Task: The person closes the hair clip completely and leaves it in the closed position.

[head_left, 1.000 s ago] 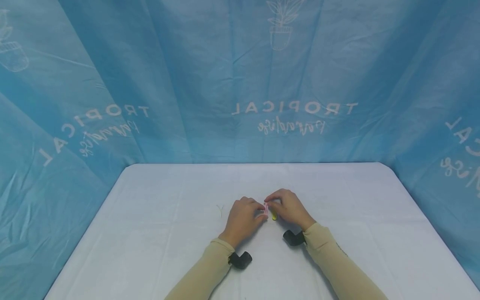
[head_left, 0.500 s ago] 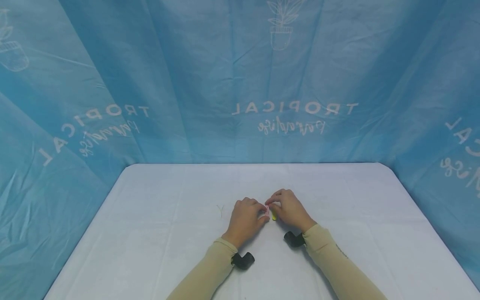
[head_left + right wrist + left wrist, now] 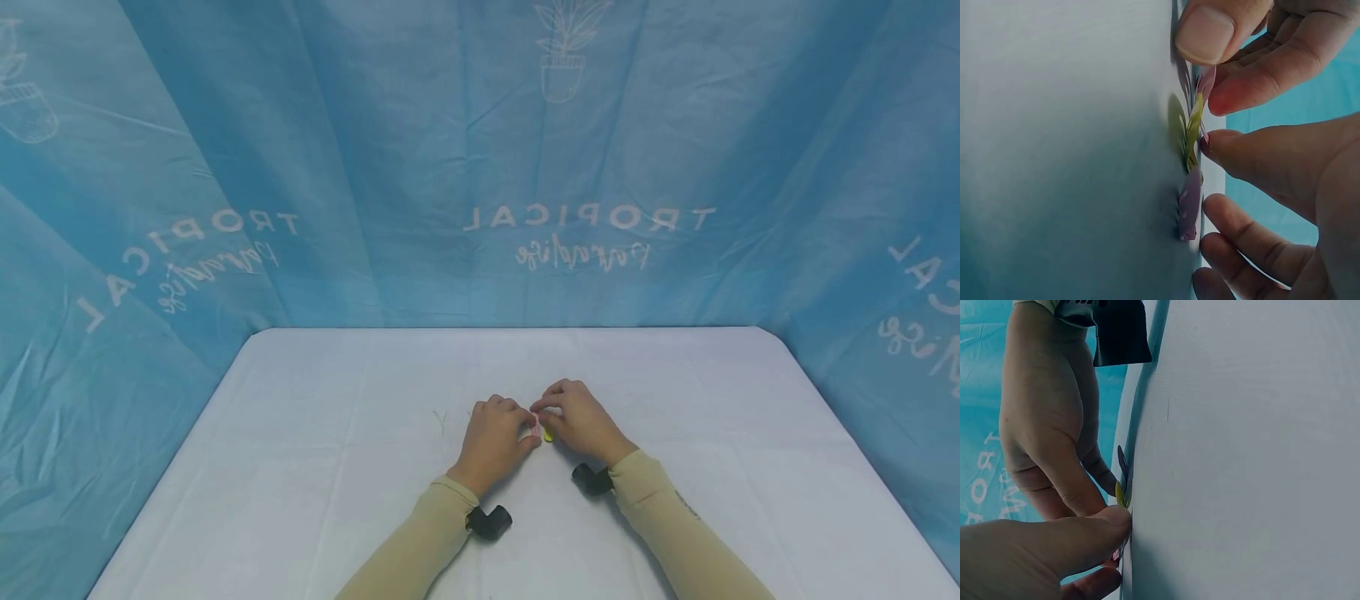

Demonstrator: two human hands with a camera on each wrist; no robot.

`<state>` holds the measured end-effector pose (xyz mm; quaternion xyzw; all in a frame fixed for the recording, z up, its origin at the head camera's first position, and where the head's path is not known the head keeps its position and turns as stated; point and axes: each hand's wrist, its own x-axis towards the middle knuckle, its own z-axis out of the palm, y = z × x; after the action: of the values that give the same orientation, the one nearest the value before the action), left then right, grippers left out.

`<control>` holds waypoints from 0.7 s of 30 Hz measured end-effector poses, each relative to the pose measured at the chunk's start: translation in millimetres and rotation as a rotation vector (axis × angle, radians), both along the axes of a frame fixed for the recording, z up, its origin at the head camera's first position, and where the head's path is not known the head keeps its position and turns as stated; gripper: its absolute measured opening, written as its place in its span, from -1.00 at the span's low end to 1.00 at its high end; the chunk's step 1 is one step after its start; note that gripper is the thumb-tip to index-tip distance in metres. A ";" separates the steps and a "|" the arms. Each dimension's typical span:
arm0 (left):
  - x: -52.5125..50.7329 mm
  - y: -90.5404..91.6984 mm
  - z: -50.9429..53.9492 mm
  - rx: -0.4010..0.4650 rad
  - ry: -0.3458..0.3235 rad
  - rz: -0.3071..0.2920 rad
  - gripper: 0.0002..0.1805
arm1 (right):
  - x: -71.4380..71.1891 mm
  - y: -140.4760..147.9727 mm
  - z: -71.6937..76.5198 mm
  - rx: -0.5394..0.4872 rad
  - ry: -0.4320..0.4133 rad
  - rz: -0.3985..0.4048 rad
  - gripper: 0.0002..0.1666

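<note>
In the head view my left hand (image 3: pixel 491 437) and right hand (image 3: pixel 581 421) meet near the table's middle over a small, slim pink piece (image 3: pixel 536 427). My left thumb and index finger hold it from the left. The right fingertips pinch its far end. Seen from the right wrist, the pink piece (image 3: pixel 1207 81) is thin and curved, with narrow strands, between the two hands' fingertips. A yellow leaf-shaped piece (image 3: pixel 1194 128) lies by my right thumb, and another purple-pink piece (image 3: pixel 1190 203) sits beyond it. The exact kind of these pieces cannot be told.
A thin greenish Y-shaped strand (image 3: pixel 440 422) lies left of my left hand on the white-covered table (image 3: pixel 337 500). Blue printed curtains (image 3: pixel 420 167) enclose the back and sides. Black wrist mounts (image 3: pixel 489 523) stick out from the sleeves.
My left hand has shifted slightly right, toward the right hand, with the pink piece. The right hand has barely moved. Less of the pink piece shows between the fingers now.
</note>
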<state>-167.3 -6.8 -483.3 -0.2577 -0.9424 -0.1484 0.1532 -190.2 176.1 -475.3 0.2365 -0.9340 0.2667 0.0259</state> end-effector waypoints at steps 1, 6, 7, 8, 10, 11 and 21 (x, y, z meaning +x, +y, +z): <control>0.2 0.1 0.2 0.000 -0.003 0.000 -0.73 | 0.1 0.3 0.0 0.002 0.003 0.006 -0.85; 1.3 0.0 1.0 0.006 -0.020 0.003 -0.72 | 1.4 0.7 1.8 0.018 0.001 0.000 -0.84; 1.5 0.0 1.0 0.007 -0.023 0.003 -0.71 | 1.7 0.7 2.4 0.023 -0.002 -0.005 -0.84; 1.6 -0.2 1.0 0.008 -0.026 0.002 -0.71 | 2.0 0.7 2.9 0.027 -0.005 -0.008 -0.84; 1.3 -0.9 0.7 0.007 -0.026 -0.001 -0.71 | 2.4 0.6 3.8 0.026 -0.017 -0.012 -0.84; 1.1 -1.6 0.8 0.007 -0.026 -0.003 -0.71 | 2.5 0.7 4.3 0.023 -0.018 -0.010 -0.84; -0.8 -16.0 9.8 0.106 -0.046 0.002 -0.69 | 2.2 -0.1 6.7 0.004 -0.058 -0.027 -0.74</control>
<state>-168.1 -22.8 -473.5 -0.2447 -0.9368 -0.2037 0.1453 -188.0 176.0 -468.6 0.2160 -0.9380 0.2711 0.0018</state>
